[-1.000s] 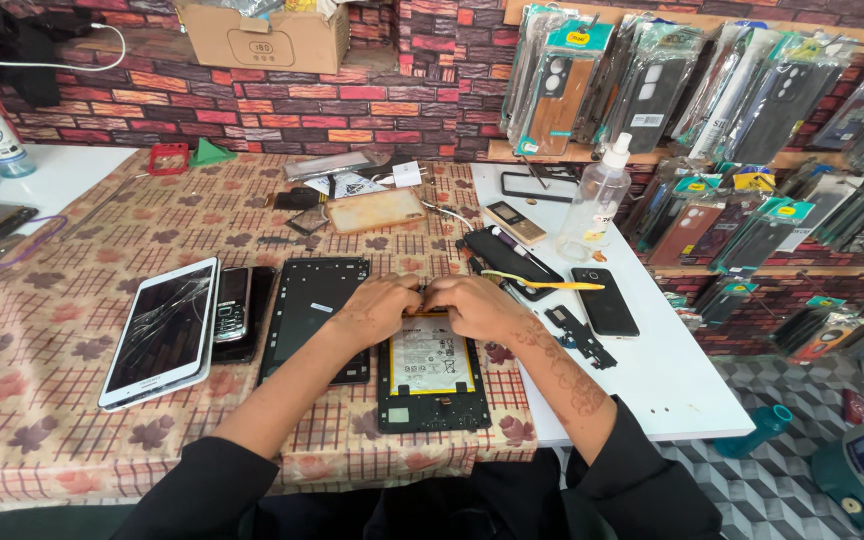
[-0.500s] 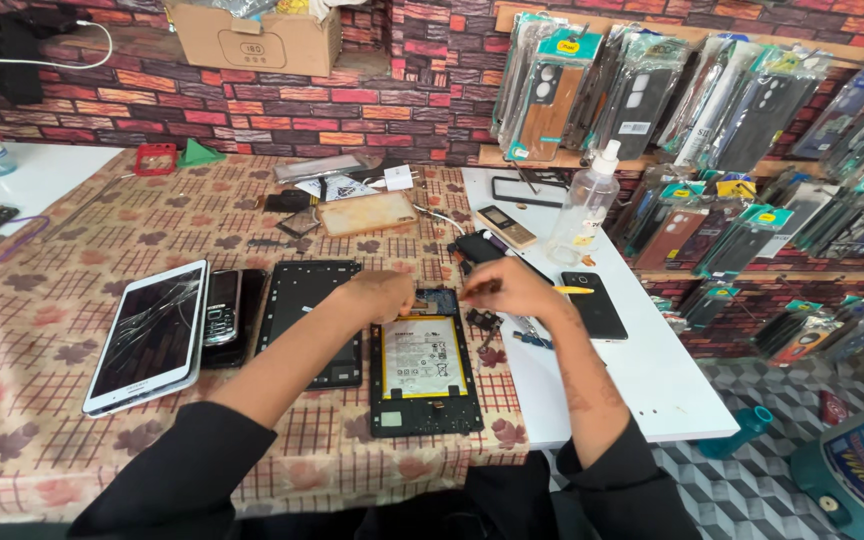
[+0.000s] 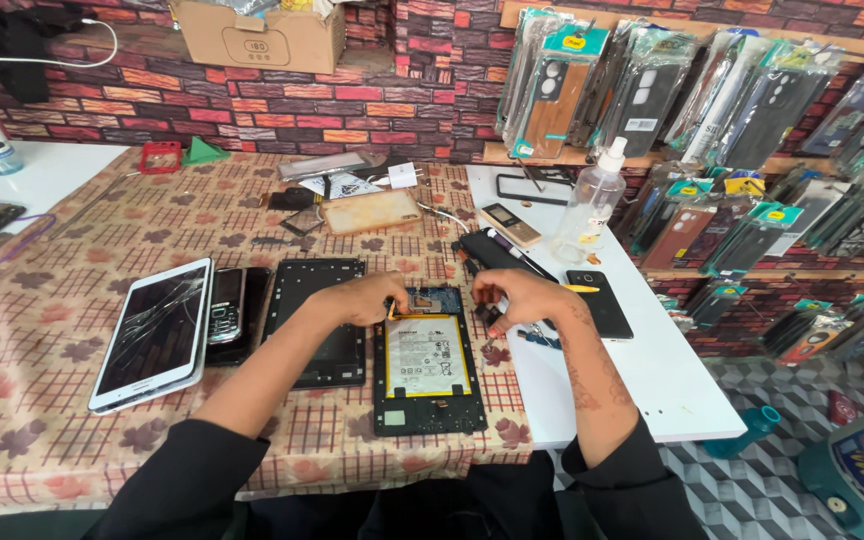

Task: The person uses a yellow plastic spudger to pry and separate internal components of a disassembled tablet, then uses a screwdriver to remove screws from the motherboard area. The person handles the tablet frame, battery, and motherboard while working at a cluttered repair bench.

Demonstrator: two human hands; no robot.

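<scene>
— On the tabletop (image 3: 72,400), what changed?
— Both hands were bunched at the opened tablet's (image 3: 428,362) top edge; now the right hand (image 3: 524,297) has drifted right, fingers curled, whether grasping anything I cannot tell.
— And the left hand (image 3: 364,298)?
— Clenched, still touching the tablet's top corner.

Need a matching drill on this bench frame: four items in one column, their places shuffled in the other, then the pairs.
Items
1. white tablet with cracked screen
2. clear plastic spray bottle
3. brown cardboard box
4. opened tablet with white battery

Places
A. on the ledge above the brick wall
B. between the left hand and right hand
C. far left on the patterned cloth
D. on the white table

Pairs: 1-C, 2-D, 3-A, 4-B
</scene>
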